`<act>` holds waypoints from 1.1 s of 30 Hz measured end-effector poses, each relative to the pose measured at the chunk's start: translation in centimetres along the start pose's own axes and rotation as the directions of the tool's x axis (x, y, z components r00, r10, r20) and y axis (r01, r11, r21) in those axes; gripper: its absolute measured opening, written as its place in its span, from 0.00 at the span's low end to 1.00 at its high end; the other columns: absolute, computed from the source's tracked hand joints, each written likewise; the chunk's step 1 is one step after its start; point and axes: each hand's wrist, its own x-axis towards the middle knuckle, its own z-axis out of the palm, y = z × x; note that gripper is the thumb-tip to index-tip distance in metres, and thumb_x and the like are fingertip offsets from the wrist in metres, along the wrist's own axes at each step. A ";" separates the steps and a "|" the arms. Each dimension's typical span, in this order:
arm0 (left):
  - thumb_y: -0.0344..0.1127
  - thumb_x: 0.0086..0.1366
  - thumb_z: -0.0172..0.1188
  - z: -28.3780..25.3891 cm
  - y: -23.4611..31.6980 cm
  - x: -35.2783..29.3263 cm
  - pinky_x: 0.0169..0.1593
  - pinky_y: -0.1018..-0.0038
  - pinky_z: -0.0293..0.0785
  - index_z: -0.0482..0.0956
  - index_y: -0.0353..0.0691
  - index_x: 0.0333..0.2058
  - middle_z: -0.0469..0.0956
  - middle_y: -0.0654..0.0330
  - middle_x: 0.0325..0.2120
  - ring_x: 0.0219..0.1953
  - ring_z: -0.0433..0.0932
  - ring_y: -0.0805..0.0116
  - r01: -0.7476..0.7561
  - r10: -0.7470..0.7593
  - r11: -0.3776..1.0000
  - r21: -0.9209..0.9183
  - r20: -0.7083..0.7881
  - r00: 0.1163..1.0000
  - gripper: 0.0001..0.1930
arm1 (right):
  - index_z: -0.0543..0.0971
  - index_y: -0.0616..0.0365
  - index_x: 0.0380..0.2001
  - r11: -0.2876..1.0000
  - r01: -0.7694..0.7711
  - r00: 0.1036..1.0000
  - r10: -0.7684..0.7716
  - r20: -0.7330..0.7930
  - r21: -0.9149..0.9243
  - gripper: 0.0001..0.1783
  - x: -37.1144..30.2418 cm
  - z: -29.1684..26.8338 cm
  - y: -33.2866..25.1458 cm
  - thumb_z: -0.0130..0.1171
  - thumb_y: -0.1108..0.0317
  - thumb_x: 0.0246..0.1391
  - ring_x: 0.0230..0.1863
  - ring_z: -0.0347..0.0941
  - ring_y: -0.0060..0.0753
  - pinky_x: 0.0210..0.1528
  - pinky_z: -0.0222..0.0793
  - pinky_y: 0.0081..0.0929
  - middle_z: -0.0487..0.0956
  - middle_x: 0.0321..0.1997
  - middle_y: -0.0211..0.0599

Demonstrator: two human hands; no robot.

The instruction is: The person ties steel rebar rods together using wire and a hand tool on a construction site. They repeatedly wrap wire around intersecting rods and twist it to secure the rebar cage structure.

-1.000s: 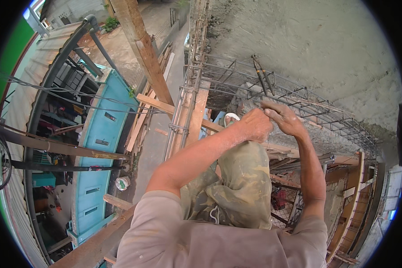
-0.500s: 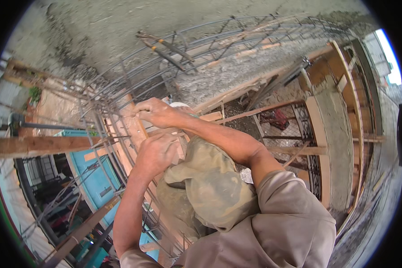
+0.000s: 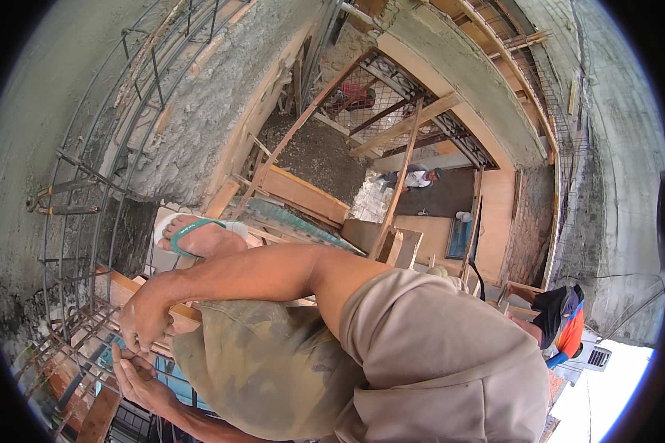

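Note:
Low on the left, my right hand [image 3: 148,311] has its fingers curled downward; what they hold, if anything, is too small to make out. Just below is my left hand [image 3: 142,382], palm turned up and fingers stretched out close to the right fingertips. Both are beside a cage of steel reinforcing bars [image 3: 63,299]. A long-handled tool with dark grips and orange bands [image 3: 65,198] rests across the bars farther up. My foot in a white flip-flop with a green strap [image 3: 199,235] stands beyond my right forearm.
Rough concrete wall [image 3: 174,125] rises behind the bars. Wooden planks and braces [image 3: 399,177] cross an opening, with a person in a white top [image 3: 419,177] far below. Another person in orange and blue [image 3: 569,328] is at the right. A blue panel [image 3: 174,380] lies below my hands.
The view has swung to the right, so the bars and tool now appear farther left. My left hand has turned palm up below the right one. Two other people have come into view.

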 end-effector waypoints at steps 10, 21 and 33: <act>0.38 0.70 0.49 -1.4 -0.6 0.6 0.25 0.80 0.51 0.77 0.32 0.44 0.64 0.69 0.20 0.22 0.57 0.80 -0.010 0.019 0.997 0.074 -0.116 0.993 0.15 | 0.79 0.61 0.44 0.986 0.156 0.984 -0.151 -0.095 0.055 0.16 1.9 1.3 0.3 0.52 0.67 0.54 0.23 0.77 0.33 0.25 0.73 0.31 0.80 0.24 0.38; 0.38 0.72 0.50 -2.9 -1.4 1.0 0.31 0.79 0.60 0.67 0.25 0.53 0.71 0.61 0.32 0.27 0.65 0.77 0.054 -0.081 0.912 -0.407 -0.049 0.996 0.20 | 0.79 0.59 0.45 0.986 0.141 0.989 -0.145 0.034 0.093 0.16 2.4 0.5 0.4 0.52 0.66 0.55 0.23 0.74 0.29 0.24 0.70 0.31 0.78 0.21 0.34; 0.38 0.67 0.58 -0.5 0.6 1.4 0.24 0.80 0.64 0.79 0.30 0.37 0.76 0.60 0.27 0.22 0.70 0.75 -0.010 -0.014 0.961 -0.275 -0.084 0.996 0.13 | 0.78 0.61 0.40 0.984 0.179 0.984 -0.179 -0.001 0.002 0.15 2.9 -1.2 1.3 0.52 0.63 0.55 0.35 0.75 0.40 0.42 0.67 0.37 0.79 0.30 0.45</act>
